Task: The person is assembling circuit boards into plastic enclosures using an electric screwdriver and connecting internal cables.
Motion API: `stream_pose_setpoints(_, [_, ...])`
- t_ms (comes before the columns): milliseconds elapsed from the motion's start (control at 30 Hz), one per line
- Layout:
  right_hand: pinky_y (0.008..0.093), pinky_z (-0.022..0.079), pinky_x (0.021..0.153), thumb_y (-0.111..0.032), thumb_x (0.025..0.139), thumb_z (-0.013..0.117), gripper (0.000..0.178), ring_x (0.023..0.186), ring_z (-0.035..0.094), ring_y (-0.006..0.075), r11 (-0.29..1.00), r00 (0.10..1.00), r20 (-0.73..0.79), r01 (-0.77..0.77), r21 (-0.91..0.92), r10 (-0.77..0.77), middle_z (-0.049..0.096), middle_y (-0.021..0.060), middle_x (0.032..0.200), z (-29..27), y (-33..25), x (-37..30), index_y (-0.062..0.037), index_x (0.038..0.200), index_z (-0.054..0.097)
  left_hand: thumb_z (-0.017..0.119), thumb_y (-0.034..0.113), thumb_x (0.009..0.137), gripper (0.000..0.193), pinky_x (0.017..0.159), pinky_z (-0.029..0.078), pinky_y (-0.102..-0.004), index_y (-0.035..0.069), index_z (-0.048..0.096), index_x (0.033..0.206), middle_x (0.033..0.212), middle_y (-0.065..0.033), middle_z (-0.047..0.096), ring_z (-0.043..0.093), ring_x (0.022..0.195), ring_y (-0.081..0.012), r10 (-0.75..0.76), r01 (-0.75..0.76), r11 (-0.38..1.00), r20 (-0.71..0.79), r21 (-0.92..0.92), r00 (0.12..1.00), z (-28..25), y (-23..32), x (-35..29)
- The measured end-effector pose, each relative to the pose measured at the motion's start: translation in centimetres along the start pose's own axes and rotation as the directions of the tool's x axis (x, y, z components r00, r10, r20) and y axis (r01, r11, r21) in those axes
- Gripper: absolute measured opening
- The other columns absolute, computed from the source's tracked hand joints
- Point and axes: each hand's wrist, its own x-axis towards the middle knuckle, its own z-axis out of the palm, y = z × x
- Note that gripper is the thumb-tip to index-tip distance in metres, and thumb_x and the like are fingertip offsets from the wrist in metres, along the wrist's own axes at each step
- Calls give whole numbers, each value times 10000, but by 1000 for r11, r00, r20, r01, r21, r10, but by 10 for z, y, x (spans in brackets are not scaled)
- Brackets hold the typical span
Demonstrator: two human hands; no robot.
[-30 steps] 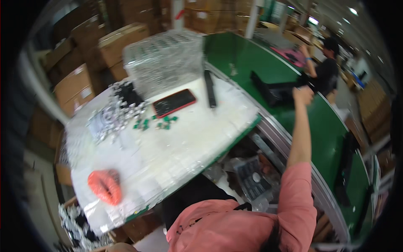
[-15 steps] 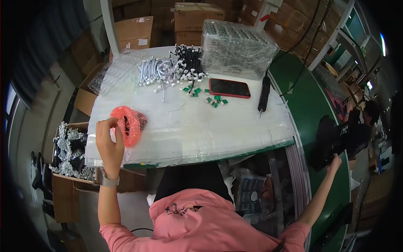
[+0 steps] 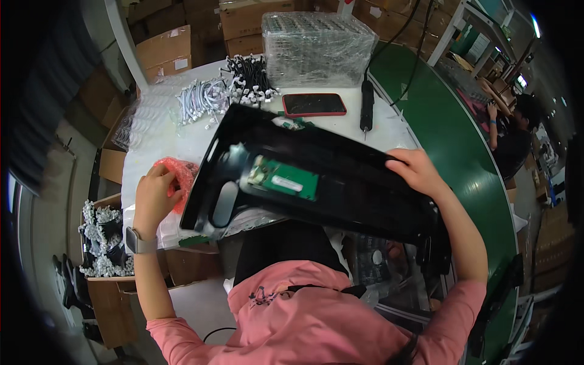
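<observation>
My right hand (image 3: 418, 173) grips the far right edge of a long black plastic housing (image 3: 356, 191), held tilted over the table's front edge. Inside it sits a green circuit board (image 3: 295, 184) with a white label, and its left end has an oblong slot. My left hand (image 3: 153, 198) is closed, thumb and fingertips pinched together beside a pink bubble-wrap bag (image 3: 176, 165). Whatever those fingers hold is too small to make out. The housing's left end comes close to the bag, whose contents are hidden now.
On the white table (image 3: 146, 137) lie white cables (image 3: 204, 97), black cables (image 3: 249, 76), a red-cased phone (image 3: 314, 104) and an electric screwdriver (image 3: 367, 106). Small green boards (image 3: 292, 123) show partly behind the housing. A wrapped stack (image 3: 319, 52) stands behind. Another person (image 3: 517, 131) works far right.
My right hand has brought the black housing from the green surface at the right to in front of me. My left hand stays by the pink bag, its fingers more curled. The view has shifted.
</observation>
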Motion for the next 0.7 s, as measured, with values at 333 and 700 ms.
stream_pose_setpoints(333, [354, 526, 753, -149, 892, 646, 257, 831, 684, 337, 985, 949, 267, 172, 5, -167, 701, 191, 930, 28, 32, 100, 8, 1095, 666, 666, 5, 666, 120, 687, 455, -427, 14, 573, 741, 874, -124, 586, 585, 844, -337, 71, -74, 997, 99, 23, 993, 4, -8, 10])
stream_pose_setpoints(700, [305, 545, 650, -400, 869, 649, 400, 694, 714, 216, 810, 926, -245, -370, -455, 286, 706, 128, 775, -20, 91, 172, -35, 1020, 715, 580, -21, 843, 53, 631, 450, -456, 0, 544, 876, 839, -180, 617, 580, 746, -404, -102, 101, 987, 1, -122, 995, -3, -10, 16])
